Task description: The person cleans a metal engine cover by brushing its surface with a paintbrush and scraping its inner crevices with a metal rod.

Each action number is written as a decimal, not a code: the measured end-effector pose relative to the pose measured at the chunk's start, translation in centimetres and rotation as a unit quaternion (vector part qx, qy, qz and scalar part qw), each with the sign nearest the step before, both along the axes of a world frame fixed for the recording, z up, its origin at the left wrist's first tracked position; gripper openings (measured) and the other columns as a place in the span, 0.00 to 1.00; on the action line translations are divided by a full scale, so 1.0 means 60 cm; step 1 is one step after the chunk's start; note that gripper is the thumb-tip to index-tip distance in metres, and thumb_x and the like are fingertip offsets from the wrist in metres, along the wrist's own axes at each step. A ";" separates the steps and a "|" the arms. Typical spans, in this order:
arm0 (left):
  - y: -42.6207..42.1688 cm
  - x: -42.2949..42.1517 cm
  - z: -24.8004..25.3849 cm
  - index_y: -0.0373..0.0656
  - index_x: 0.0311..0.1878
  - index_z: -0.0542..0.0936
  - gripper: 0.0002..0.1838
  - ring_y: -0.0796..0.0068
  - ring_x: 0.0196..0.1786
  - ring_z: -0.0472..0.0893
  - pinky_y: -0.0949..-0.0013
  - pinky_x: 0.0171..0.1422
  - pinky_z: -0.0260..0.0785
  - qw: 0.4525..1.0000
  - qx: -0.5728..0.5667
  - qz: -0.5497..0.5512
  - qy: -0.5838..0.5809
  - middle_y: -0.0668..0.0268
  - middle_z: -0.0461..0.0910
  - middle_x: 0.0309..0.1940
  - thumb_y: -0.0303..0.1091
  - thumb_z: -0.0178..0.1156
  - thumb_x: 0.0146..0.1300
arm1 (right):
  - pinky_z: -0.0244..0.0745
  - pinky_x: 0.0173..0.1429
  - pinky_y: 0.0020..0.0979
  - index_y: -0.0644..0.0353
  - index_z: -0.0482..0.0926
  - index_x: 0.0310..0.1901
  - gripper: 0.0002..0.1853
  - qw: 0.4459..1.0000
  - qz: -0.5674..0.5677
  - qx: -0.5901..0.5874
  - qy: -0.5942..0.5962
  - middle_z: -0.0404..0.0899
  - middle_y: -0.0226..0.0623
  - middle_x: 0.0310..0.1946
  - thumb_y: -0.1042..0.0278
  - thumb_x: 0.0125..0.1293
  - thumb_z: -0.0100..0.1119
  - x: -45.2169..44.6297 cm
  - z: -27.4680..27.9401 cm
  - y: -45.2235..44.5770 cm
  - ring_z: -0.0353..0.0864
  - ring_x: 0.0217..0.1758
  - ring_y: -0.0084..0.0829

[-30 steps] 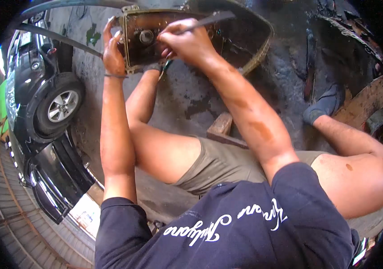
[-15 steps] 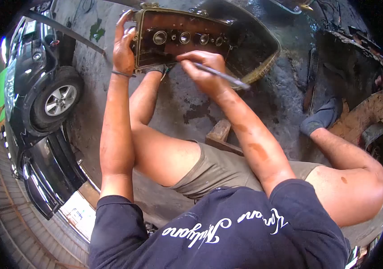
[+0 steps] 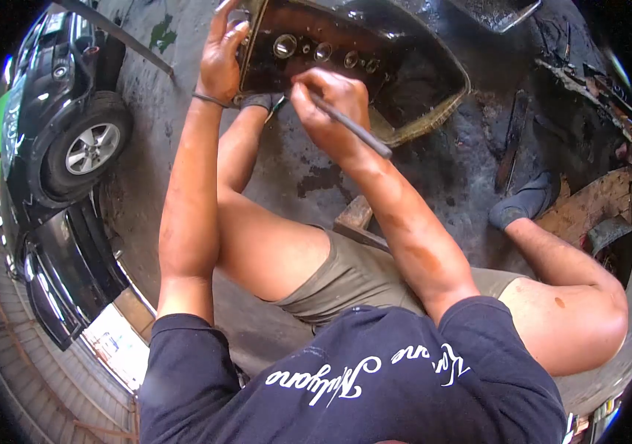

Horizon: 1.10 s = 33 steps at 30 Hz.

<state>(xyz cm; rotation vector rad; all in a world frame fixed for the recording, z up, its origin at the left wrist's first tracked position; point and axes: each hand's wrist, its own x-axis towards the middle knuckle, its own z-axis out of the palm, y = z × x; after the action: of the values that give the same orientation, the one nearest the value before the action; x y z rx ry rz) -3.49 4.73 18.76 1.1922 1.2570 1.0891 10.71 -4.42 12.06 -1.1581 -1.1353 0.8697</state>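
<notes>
Right hand, its grip closed around a dark rod, has left the housing's round parts uncovered; left hand touches the housing, its grip unclear

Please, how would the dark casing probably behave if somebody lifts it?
The casing may be slippery, since its inside shines as if wet. It is probably stiff: the rim beside the left hand runs straight. It looks much larger than that hand, so could feel heavy.
</notes>
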 end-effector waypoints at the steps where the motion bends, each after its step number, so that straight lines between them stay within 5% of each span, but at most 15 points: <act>1: 0.011 -0.040 -0.026 0.46 0.78 0.59 0.31 0.90 0.32 0.72 0.83 0.36 0.65 0.997 0.018 -0.068 -0.014 0.72 0.79 0.40 0.25 0.47 0.71 | 0.81 0.38 0.41 0.62 0.85 0.36 0.07 0.999 0.037 0.002 -0.004 0.84 0.48 0.28 0.70 0.59 0.62 0.012 0.008 -0.004 0.86 0.32 0.48; 2: 0.015 -0.040 -0.020 0.45 0.78 0.58 0.32 0.89 0.33 0.74 0.83 0.37 0.67 0.990 0.033 -0.134 -0.027 0.71 0.81 0.41 0.25 0.47 0.71 | 0.81 0.38 0.42 0.62 0.85 0.36 0.07 0.997 0.074 0.001 -0.009 0.84 0.47 0.27 0.69 0.59 0.62 0.024 0.013 -0.006 0.85 0.31 0.48; 13: 0.018 -0.040 -0.025 0.47 0.78 0.59 0.32 0.89 0.35 0.76 0.84 0.35 0.67 0.992 0.009 -0.122 -0.016 0.70 0.79 0.45 0.23 0.47 0.71 | 0.82 0.44 0.40 0.61 0.87 0.38 0.10 0.986 0.117 0.087 -0.084 0.85 0.46 0.34 0.65 0.58 0.64 0.026 -0.017 0.023 0.86 0.39 0.48; 18: 0.028 -0.047 -0.029 0.47 0.78 0.59 0.32 0.90 0.32 0.71 0.84 0.35 0.65 0.995 0.011 -0.088 -0.050 0.74 0.73 0.42 0.21 0.46 0.71 | 0.82 0.46 0.35 0.62 0.88 0.39 0.10 0.991 0.122 -0.046 0.021 0.88 0.47 0.35 0.68 0.59 0.64 0.054 -0.021 -0.002 0.89 0.39 0.39; 21: 0.028 -0.061 -0.034 0.46 0.79 0.57 0.33 0.91 0.30 0.66 0.84 0.32 0.61 0.990 0.023 -0.134 -0.033 0.75 0.71 0.36 0.21 0.46 0.70 | 0.81 0.45 0.33 0.62 0.88 0.39 0.09 0.966 0.145 -0.093 0.192 0.88 0.47 0.35 0.69 0.60 0.64 0.026 0.034 -0.032 0.89 0.40 0.38; 25: 0.017 -0.043 -0.018 0.46 0.79 0.57 0.33 0.91 0.29 0.66 0.85 0.32 0.60 0.992 0.020 -0.124 0.015 0.76 0.71 0.34 0.22 0.46 0.71 | 0.79 0.32 0.26 0.65 0.88 0.41 0.11 0.958 0.111 -0.186 0.189 0.87 0.38 0.29 0.69 0.64 0.61 0.038 -0.020 -0.039 0.86 0.28 0.21; 26: 0.016 -0.043 -0.023 0.46 0.79 0.57 0.32 0.91 0.28 0.66 0.85 0.31 0.60 0.994 0.022 -0.110 -0.006 0.76 0.71 0.34 0.23 0.46 0.71 | 0.81 0.34 0.25 0.69 0.87 0.41 0.12 0.905 0.093 -0.240 0.340 0.87 0.39 0.28 0.70 0.66 0.59 0.048 -0.029 -0.035 0.86 0.29 0.24; 30: 0.002 -0.029 -0.011 0.46 0.79 0.57 0.32 0.91 0.28 0.66 0.84 0.31 0.61 0.996 0.006 -0.094 0.014 0.76 0.71 0.34 0.24 0.45 0.72 | 0.83 0.35 0.26 0.68 0.87 0.40 0.10 0.901 0.155 -0.180 0.363 0.87 0.40 0.30 0.72 0.66 0.58 0.034 0.038 -0.043 0.87 0.29 0.25; 32: 0.007 -0.064 -0.031 0.45 0.79 0.57 0.31 0.88 0.35 0.75 0.81 0.37 0.70 0.989 0.030 -0.145 0.021 0.71 0.76 0.41 0.24 0.44 0.72 | 0.84 0.33 0.27 0.67 0.86 0.40 0.09 0.895 0.126 -0.231 0.360 0.86 0.39 0.28 0.70 0.68 0.60 0.042 0.020 -0.039 0.86 0.27 0.26; 33: 0.007 -0.069 -0.034 0.43 0.77 0.60 0.30 0.81 0.50 0.74 0.75 0.54 0.66 0.988 0.050 -0.136 0.056 0.67 0.73 0.54 0.28 0.47 0.72 | 0.84 0.33 0.28 0.67 0.85 0.40 0.09 0.896 0.103 -0.282 0.328 0.86 0.40 0.28 0.70 0.68 0.59 0.057 -0.025 -0.032 0.86 0.27 0.28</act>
<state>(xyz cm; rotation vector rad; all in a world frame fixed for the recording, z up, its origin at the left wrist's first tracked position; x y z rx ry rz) -7.60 5.14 16.70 1.4707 1.0951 0.9013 14.14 -6.36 10.58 -1.0657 -0.4483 1.6799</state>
